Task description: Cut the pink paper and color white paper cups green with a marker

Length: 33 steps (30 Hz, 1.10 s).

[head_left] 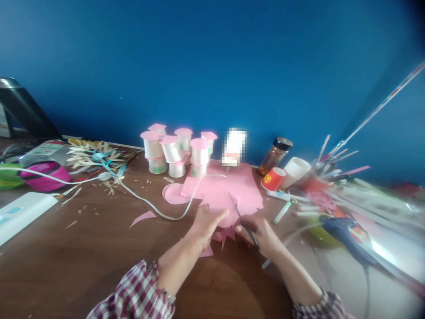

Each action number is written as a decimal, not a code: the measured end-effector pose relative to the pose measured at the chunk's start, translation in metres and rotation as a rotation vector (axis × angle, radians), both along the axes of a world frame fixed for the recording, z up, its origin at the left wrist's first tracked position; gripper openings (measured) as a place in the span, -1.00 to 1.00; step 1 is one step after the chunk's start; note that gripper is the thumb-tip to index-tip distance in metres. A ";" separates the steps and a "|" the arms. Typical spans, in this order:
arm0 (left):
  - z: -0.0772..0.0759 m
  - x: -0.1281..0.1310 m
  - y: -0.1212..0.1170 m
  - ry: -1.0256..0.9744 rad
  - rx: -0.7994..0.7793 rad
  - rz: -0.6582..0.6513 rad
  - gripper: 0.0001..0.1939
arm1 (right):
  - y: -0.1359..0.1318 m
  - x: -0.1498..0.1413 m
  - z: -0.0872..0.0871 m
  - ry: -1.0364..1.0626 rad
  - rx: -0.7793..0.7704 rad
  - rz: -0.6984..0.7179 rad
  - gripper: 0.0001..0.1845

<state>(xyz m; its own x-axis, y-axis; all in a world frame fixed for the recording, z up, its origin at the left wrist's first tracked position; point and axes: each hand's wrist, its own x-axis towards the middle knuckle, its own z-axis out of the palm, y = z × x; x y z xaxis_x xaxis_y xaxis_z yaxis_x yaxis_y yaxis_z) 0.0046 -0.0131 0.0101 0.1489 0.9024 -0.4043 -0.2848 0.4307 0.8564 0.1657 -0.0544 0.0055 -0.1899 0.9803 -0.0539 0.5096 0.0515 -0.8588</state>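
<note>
My left hand [208, 222] pinches a piece of pink paper [221, 215] by its near left side, thumb on top. In my right hand [260, 235] is a pair of scissors [247, 229], its blades pointing forward over the right part of that paper. Whether the blades are apart is too small to make out. Jagged pink offcuts [226, 237] hang or lie just below the paper. Behind both hands a stack of pink sheets [247, 181] lies on the table, with rounded pink cutouts [175, 194] at its left.
White paper cups with pink tops [171, 150] stand stacked by the blue wall. A white cable [159, 215] loops across the brown table [109, 257]. A jar [277, 153], a red paper cup [275, 178], markers [282, 212] and a glue gun [348, 235] are at right; a power strip [25, 215] at left.
</note>
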 end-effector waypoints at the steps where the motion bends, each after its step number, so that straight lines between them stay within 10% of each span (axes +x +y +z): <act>1: 0.000 0.000 0.000 0.009 0.002 -0.006 -0.72 | 0.000 0.000 0.000 0.002 -0.001 0.001 -0.64; 33: -0.014 -0.004 0.003 -0.171 0.087 -0.066 -0.83 | 0.003 -0.004 -0.007 0.169 0.062 -0.197 -0.64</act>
<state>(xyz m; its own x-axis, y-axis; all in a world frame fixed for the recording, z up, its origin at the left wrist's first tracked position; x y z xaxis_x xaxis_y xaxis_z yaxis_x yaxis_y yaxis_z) 0.0011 -0.0106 -0.0035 0.2690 0.9189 -0.2885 -0.4032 0.3795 0.8327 0.1616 -0.0509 -0.0011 0.0034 0.9997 0.0241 0.3647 0.0212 -0.9309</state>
